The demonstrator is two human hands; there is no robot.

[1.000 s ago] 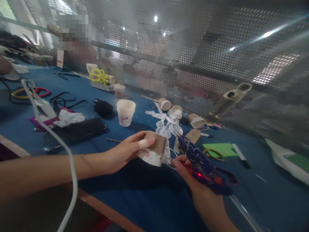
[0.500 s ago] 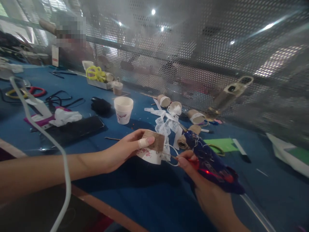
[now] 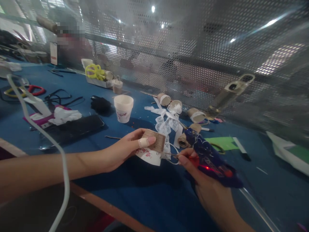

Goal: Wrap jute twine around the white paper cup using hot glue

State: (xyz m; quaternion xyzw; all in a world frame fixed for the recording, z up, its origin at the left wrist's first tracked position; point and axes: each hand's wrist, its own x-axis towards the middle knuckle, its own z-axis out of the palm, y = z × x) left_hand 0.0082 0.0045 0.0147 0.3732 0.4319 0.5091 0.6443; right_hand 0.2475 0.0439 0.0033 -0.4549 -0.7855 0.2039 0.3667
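My left hand (image 3: 135,146), a bandage around its thumb, grips a paper cup (image 3: 147,156) on its side-tilted wall. Brown twine (image 3: 158,141) is wound around part of the cup, leaving a white band with a pink flower print bare. A thin white loop (image 3: 174,160) sticks out at the cup's right. Thumb and fingertips of my right hand (image 3: 193,164) pinch the loose twine strand running from the cup. The same hand also holds a blue hot glue gun (image 3: 212,162) with a lit red light; a clear glue stick (image 3: 257,206) protrudes from its back.
Stacked paper cups (image 3: 123,108) stand beyond my left hand. Lace ribbon (image 3: 166,124), a twine roll (image 3: 183,140) and several wrapped cups lie further right. A white cable (image 3: 64,161) crosses above my left forearm. Perforated metal screening (image 3: 149,64) rises behind the table.
The cup and both hands keep nearly the same pose. The glue gun has shifted very slightly, and the whole view has moved a little.
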